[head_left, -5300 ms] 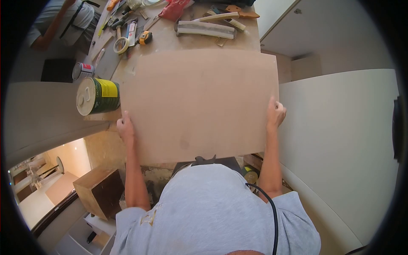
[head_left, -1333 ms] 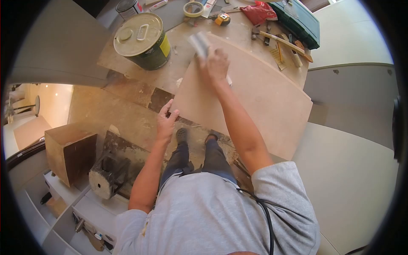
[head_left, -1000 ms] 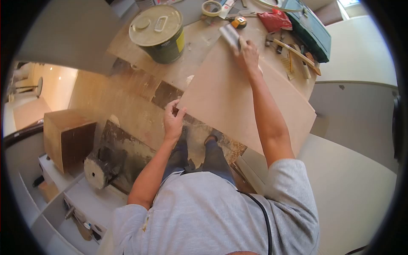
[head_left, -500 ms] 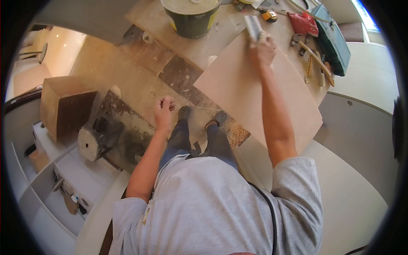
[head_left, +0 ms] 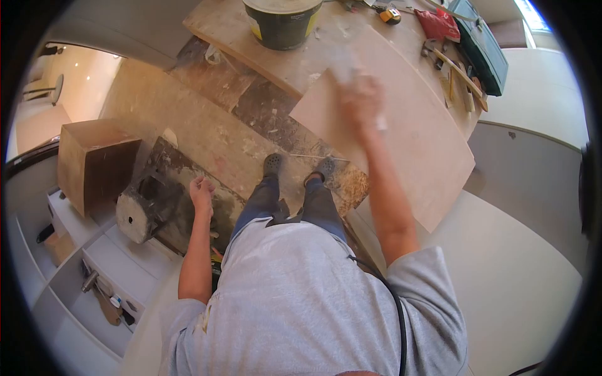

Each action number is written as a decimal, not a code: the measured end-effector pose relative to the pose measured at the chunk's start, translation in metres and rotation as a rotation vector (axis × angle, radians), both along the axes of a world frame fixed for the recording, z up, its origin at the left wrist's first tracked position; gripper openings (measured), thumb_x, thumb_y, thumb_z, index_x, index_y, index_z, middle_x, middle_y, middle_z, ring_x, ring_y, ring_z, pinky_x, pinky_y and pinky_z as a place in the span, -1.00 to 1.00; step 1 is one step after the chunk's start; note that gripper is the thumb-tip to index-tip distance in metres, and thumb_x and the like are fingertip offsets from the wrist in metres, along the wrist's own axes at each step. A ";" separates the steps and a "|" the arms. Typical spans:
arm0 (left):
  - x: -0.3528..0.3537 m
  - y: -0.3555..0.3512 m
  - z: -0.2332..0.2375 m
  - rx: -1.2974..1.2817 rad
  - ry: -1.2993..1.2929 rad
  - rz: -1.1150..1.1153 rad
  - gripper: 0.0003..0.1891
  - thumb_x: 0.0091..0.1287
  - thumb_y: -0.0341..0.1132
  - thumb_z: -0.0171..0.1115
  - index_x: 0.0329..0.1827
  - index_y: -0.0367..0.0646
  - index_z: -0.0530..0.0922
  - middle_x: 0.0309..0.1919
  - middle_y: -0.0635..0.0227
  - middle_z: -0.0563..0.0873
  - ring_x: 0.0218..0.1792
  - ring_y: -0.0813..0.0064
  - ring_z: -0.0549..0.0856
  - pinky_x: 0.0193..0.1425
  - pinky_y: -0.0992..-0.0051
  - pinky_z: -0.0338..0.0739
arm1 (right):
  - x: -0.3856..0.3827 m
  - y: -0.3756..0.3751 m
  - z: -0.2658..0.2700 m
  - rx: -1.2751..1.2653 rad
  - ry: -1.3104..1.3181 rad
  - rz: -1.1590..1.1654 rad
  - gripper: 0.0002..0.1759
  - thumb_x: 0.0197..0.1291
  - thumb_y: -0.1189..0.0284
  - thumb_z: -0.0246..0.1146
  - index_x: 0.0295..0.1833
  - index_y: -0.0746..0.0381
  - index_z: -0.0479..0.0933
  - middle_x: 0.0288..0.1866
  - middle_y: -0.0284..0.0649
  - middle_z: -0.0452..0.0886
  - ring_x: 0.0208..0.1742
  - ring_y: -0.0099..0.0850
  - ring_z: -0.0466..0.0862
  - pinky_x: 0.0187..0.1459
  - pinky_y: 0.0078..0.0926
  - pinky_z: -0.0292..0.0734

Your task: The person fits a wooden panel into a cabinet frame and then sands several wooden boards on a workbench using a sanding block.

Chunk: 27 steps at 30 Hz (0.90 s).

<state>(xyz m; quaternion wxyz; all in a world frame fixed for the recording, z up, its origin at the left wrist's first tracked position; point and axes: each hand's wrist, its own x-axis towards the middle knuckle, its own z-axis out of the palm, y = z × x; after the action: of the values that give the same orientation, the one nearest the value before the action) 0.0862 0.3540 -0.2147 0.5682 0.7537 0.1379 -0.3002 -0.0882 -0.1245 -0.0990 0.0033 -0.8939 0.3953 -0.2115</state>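
My right hand (head_left: 364, 103), smeared by motion, is closed round a long pale flat bar-shaped tool (head_left: 342, 62) on the left part of the pale wooden board (head_left: 426, 144). The tool's far end is blurred, and a white bit shows by the wrist. The board lies on the wooden worktop (head_left: 219, 31), its near corner reaching past the worktop's edge. My left hand (head_left: 202, 194) hangs free at the left, fingers loosely bent and apart, nothing in it. Below it are a dark dusty board and a round-ended machine-like thing (head_left: 135, 216).
A dark lidded bucket (head_left: 285, 28) stands on the worktop. Farther right are a tape measure (head_left: 390, 15), a red bag (head_left: 437, 26), a hammer (head_left: 454, 66) and a green case (head_left: 480, 50). A wooden box (head_left: 97, 166) sits on white cabinets at left. Shavings lie near my feet.
My right hand has come nearer and left across the board with the pale tool. My left hand has moved left and down. The view has shifted slightly.
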 end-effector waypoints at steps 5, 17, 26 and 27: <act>0.007 -0.013 -0.012 0.046 -0.147 -0.297 -0.65 0.51 -0.30 0.18 0.22 -0.36 0.44 -0.30 0.41 0.58 -0.37 0.66 0.55 -0.32 0.58 0.46 | -0.037 0.086 0.024 0.235 0.092 0.501 -0.43 0.22 0.15 0.35 0.30 0.12 0.49 0.06 0.07 0.60 0.03 -0.01 0.63 0.01 0.01 0.53; -0.046 -0.209 0.115 -0.438 -0.174 -0.267 -0.55 0.62 -0.13 0.10 0.40 -0.25 0.44 0.00 0.40 0.61 0.01 0.58 0.58 0.13 0.53 0.51 | -0.042 0.095 0.019 0.106 0.090 0.438 -0.41 0.25 0.13 0.30 0.33 0.13 0.47 -0.01 -0.07 0.62 0.06 -0.09 0.60 0.08 -0.02 0.49; -0.034 -0.301 0.080 -0.314 -0.207 -0.880 -0.43 0.59 -0.13 0.16 0.54 -0.22 0.31 0.32 0.23 0.54 0.24 0.47 0.55 0.30 0.42 0.47 | -0.225 0.045 -0.013 0.290 -0.094 -0.886 -0.36 0.32 0.18 0.23 0.39 0.34 0.41 0.24 0.05 0.53 0.35 -0.03 0.47 0.35 0.10 0.31; -0.036 -0.315 0.071 -0.330 -0.220 -0.877 -0.41 0.56 -0.13 0.20 0.54 -0.23 0.31 0.29 0.23 0.57 0.19 0.49 0.58 0.22 0.44 0.53 | -0.190 0.064 -0.042 0.285 -0.112 -0.787 -0.34 0.31 0.20 0.23 0.42 0.36 0.38 0.30 0.05 0.50 0.41 -0.02 0.42 0.41 0.12 0.25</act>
<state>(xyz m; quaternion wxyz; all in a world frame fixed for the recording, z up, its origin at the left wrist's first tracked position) 0.0506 0.0386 -0.1436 0.5113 0.6677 -0.3035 -0.4480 -0.2780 -0.0608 -0.1408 0.0673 -0.6526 0.7309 -0.1880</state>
